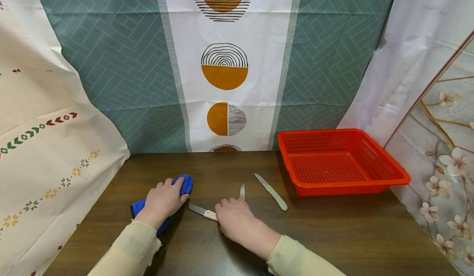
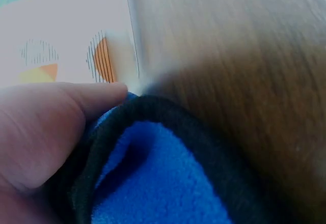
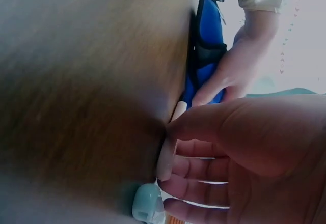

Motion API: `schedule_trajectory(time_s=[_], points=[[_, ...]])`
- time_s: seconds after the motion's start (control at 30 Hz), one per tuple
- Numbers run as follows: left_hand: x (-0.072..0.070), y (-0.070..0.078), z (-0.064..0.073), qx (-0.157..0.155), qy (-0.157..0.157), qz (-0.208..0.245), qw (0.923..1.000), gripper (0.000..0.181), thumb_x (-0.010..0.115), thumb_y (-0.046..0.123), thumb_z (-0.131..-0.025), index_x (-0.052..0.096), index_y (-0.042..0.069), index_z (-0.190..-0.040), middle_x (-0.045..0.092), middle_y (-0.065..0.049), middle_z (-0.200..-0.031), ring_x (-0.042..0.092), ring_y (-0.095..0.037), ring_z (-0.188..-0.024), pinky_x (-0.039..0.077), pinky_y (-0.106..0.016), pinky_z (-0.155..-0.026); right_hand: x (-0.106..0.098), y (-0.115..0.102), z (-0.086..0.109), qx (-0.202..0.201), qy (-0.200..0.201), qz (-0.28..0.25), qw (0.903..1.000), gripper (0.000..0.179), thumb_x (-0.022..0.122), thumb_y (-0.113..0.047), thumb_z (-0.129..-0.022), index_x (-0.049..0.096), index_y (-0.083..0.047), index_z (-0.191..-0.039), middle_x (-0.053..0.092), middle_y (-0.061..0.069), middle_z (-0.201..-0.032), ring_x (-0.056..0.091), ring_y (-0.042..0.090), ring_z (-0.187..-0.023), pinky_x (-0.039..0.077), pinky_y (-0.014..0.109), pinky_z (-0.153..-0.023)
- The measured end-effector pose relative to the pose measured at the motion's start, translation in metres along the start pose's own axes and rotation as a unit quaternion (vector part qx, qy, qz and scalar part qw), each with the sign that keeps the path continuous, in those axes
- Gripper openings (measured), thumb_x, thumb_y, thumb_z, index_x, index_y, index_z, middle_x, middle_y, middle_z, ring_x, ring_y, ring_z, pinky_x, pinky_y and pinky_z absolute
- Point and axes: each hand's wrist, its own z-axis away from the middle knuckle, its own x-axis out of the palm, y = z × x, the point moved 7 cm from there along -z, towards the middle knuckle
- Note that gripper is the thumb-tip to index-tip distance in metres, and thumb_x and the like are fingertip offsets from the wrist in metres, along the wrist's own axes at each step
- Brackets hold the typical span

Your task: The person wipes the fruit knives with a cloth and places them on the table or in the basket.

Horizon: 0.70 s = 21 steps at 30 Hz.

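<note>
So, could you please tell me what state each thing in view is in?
Cloth: folded over, gripped by the left hand.
Peach knife: blade out, handle held by the right hand.
Third blade: bare; the rest is hidden by the right hand.
Green knife: blade out, lying on the table, untouched.
Basket: upright, open-topped.
Backdrop: hanging, creased.

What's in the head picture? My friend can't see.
The left hand holds a blue cloth and the right hand grips a pale-handled knife on a wooden table. Nearby: another blade, a green-handled knife and a red plastic basket.
</note>
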Motion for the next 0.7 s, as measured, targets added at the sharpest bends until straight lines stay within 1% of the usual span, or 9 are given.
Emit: schedule_trajectory(time_s=[0.07,0.23,0.37,0.43,0.57,0.63,0.7], points=[[0.001,0.001,-0.001,0.003,-0.001,-0.004,1.0000,0.072,0.077,0.039,-0.104,0.052,0.000,-0.159,0.056,-0.038,-0.147,0.060,-0.060,-0.128,0.054,-0.074,-0.101,-0.001,0.003,0.001,0.005,-0.004,-0.005,1.0000,0.028,0.086,-0.031,-0.093,0.075,-0.014,-0.113,0.069,0.000,-0.098,0.064,0.016,-0.087,0.056,0.031,-0.076],[0.005,0.000,-0.003,0.002,-0.010,0.001,1.0000,0.078,0.081,0.041,-0.100,0.052,-0.003,-0.157,0.056,-0.039,-0.146,0.061,-0.060,-0.126,0.055,-0.073,-0.101,-0.004,0.009,0.007,0.021,-0.002,-0.025,0.9995,0.025,0.085,-0.027,-0.091,0.075,-0.011,-0.108,0.064,0.003,-0.097,0.062,0.018,-0.083,0.056,0.032,-0.071],[0.006,-0.001,-0.002,0.000,-0.011,0.011,0.9999,0.079,0.081,0.043,-0.100,0.052,-0.003,-0.157,0.056,-0.039,-0.145,0.060,-0.061,-0.125,0.055,-0.074,-0.100,-0.005,0.014,0.013,0.032,0.003,-0.050,0.9982,0.024,0.086,-0.024,-0.090,0.073,-0.008,-0.103,0.059,0.003,-0.092,0.060,0.018,-0.080,0.057,0.032,-0.068],[0.005,-0.001,-0.001,0.001,-0.010,0.013,0.9999,0.077,0.080,0.043,-0.101,0.052,-0.002,-0.157,0.057,-0.040,-0.143,0.061,-0.062,-0.123,0.056,-0.074,-0.097,-0.005,0.016,0.017,0.036,0.003,-0.052,0.9980,0.024,0.086,-0.024,-0.090,0.072,-0.008,-0.101,0.059,0.003,-0.089,0.059,0.017,-0.080,0.057,0.033,-0.068],[0.004,-0.001,-0.001,0.000,0.000,0.010,0.9999,0.069,0.078,0.039,-0.103,0.054,0.003,-0.157,0.059,-0.041,-0.133,0.064,-0.062,-0.113,0.058,-0.073,-0.093,-0.004,0.021,0.024,0.036,0.001,-0.035,0.9988,0.024,0.082,-0.029,-0.094,0.071,-0.009,-0.101,0.061,0.002,-0.087,0.056,0.018,-0.080,0.054,0.034,-0.068],[0.003,-0.001,-0.001,0.001,0.011,0.003,0.9999,0.063,0.079,0.036,-0.103,0.057,0.005,-0.154,0.061,-0.040,-0.127,0.067,-0.060,-0.105,0.060,-0.072,-0.089,-0.004,0.024,0.027,0.031,0.014,-0.025,0.9991,0.025,0.082,-0.031,-0.095,0.070,-0.009,-0.101,0.062,0.002,-0.086,0.057,0.018,-0.080,0.053,0.033,-0.068],[0.003,0.000,0.000,0.004,0.028,-0.002,0.9996,0.059,0.081,0.032,-0.102,0.061,0.006,-0.151,0.063,-0.038,-0.121,0.069,-0.056,-0.098,0.061,-0.070,-0.085,-0.006,0.027,0.030,0.028,0.041,-0.022,0.9985,0.026,0.082,-0.030,-0.094,0.069,-0.009,-0.098,0.060,0.002,-0.085,0.057,0.019,-0.078,0.052,0.033,-0.065]])
